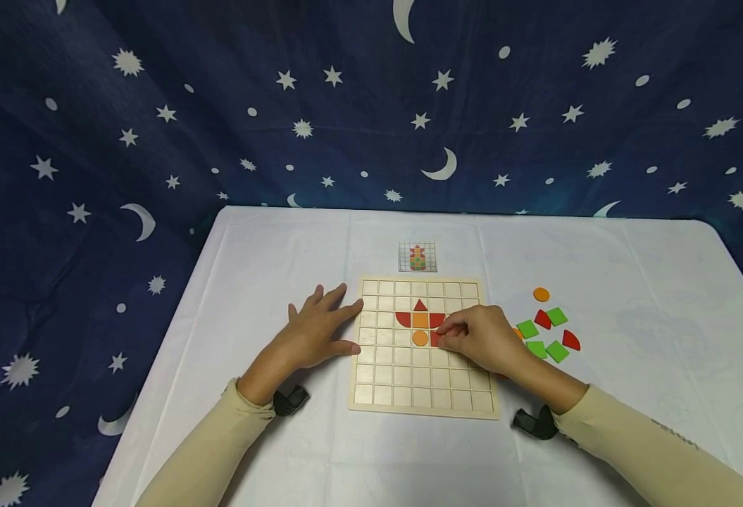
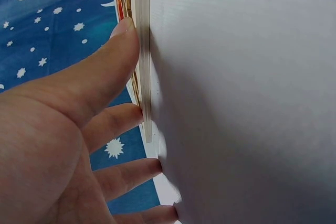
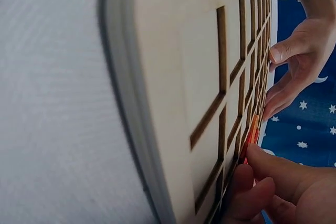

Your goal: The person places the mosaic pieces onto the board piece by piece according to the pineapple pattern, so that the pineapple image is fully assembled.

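Observation:
A wooden grid board (image 1: pixel 384 396) lies on the white table, with an orange square (image 1: pixel 420 320), an orange circle (image 1: pixel 420 339), a red triangle (image 1: pixel 420 305) and two red quarter circles (image 1: pixel 403 319) set in its cells. With fingers spread, my left hand (image 1: pixel 313 331) touches the board's left edge with thumb and forefinger. Thumb and fingertips of my right hand (image 1: pixel 482 339) pinch a red tile (image 1: pixel 434 339) at the cell right of the orange circle. My fingers partly cover that tile, so its full shape is hidden.
A small pattern card (image 1: pixel 417 256) lies just beyond the board. Right of the board are loose tiles: several green squares (image 1: pixel 558 351), red pieces (image 1: pixel 571 340) and an orange circle (image 1: pixel 541 294). A star-patterned dark blue cloth (image 1: pixel 371 105) hangs behind the table.

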Available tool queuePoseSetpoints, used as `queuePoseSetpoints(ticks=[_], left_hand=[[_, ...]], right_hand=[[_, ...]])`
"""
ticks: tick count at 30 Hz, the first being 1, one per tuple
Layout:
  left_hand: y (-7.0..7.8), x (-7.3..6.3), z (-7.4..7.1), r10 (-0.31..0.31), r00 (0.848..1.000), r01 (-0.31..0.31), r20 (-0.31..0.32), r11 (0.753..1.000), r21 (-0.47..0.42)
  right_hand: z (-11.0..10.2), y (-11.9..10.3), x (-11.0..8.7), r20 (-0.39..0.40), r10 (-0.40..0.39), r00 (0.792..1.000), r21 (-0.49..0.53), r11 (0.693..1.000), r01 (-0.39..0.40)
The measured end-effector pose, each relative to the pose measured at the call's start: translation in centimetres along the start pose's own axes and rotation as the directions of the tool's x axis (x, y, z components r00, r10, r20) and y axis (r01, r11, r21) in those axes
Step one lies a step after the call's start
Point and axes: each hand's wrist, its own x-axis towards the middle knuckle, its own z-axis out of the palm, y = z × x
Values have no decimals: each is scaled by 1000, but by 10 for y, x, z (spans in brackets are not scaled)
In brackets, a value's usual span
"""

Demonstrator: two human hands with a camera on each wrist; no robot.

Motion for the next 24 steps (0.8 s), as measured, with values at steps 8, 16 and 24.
queuePoseSetpoints(ticks=[8, 16, 24], left_hand=[[0, 1, 0, -7, 1000, 8, 7, 1000, -7], [-1, 0, 0, -3, 1000, 3, 6, 1000, -5], [-1, 1, 1, -4, 1000, 4, 5, 1000, -2]], right_hand=[[1, 2, 0, 7, 13, 1000, -1, 1000, -13], [0, 2, 0, 14, 25, 1000, 1, 1000, -25], [-20, 10, -5, -43, 42, 998, -17, 999, -42]])
